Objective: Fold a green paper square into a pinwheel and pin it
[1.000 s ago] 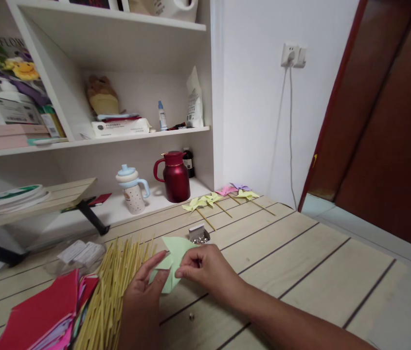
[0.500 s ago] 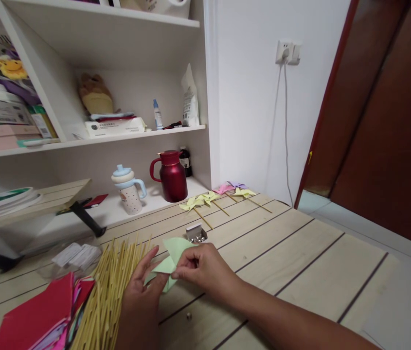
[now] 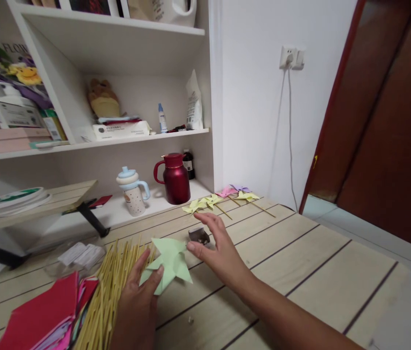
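A pale green paper pinwheel point(image 3: 169, 262) lies folded into its star shape, held at its left side by my left hand point(image 3: 141, 287), thumb on top. My right hand point(image 3: 216, 245) is off the paper, its thumb and fingers spread beside a small open box point(image 3: 198, 236) with shiny little pieces inside. Left of my left hand lies a pile of thin yellowish sticks point(image 3: 106, 287). One tiny shiny piece point(image 3: 190, 320) rests on the tabletop near me.
Finished pinwheels on sticks point(image 3: 247, 196) lie at the table's far edge. A stack of coloured paper point(image 3: 41, 311) is at the lower left, with a clear plastic bag point(image 3: 81, 256) behind it. A red jug point(image 3: 177, 180) and a speckled cup point(image 3: 134, 197) stand on the shelf.
My right hand has let go of the paper's centre, opened, and moved up and right towards the small box. The pinwheel now shows flat in my left hand.
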`<state>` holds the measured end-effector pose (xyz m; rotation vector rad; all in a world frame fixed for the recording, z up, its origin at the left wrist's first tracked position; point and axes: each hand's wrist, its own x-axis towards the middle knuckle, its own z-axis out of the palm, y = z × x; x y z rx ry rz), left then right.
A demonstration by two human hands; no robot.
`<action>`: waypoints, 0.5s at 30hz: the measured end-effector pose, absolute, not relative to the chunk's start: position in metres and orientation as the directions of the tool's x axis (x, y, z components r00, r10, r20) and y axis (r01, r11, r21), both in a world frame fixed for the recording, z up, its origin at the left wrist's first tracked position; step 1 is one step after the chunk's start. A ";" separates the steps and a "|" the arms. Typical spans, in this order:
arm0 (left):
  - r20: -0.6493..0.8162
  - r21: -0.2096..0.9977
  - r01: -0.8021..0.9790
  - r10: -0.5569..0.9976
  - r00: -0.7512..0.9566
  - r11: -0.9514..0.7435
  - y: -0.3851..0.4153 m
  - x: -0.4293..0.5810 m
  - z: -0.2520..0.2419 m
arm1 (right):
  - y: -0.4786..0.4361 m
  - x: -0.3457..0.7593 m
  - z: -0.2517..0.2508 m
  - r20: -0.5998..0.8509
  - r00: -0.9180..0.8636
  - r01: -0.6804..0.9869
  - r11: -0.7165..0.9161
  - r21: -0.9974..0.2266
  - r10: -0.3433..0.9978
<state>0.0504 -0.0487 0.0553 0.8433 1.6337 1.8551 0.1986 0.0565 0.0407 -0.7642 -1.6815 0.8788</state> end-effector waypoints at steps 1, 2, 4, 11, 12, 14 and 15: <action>0.102 0.993 0.024 0.747 -0.657 -0.114 -0.049 0.051 0.056 | 0.058 0.198 0.039 0.428 -0.308 0.033 0.459 -0.888 0.850; 0.082 0.996 0.019 0.759 -0.645 -0.092 -0.049 0.053 0.056 | 0.059 0.197 0.037 0.360 -0.368 -0.008 0.384 -0.923 0.857; 0.007 0.998 -0.051 0.788 -0.615 -0.048 -0.048 0.057 0.056 | 0.058 0.195 0.034 0.253 -0.483 -0.077 0.248 -0.966 0.838; -0.153 0.944 -0.330 0.870 -0.469 -0.011 -0.041 0.061 0.041 | 0.051 0.191 0.031 0.144 -0.640 -0.094 0.109 -0.990 0.755; -0.149 0.942 -0.336 0.877 -0.457 -0.015 -0.040 0.060 0.039 | 0.051 0.191 0.030 0.130 -0.617 -0.076 0.106 -0.991 0.776; -0.135 0.938 -0.344 0.888 -0.439 -0.028 -0.038 0.057 0.035 | 0.053 0.189 0.027 0.101 -0.581 -0.045 0.092 -0.995 0.807; -0.129 0.936 -0.350 0.891 -0.436 -0.036 -0.037 0.056 0.033 | 0.053 0.188 0.026 0.089 -0.572 -0.038 0.082 -0.996 0.816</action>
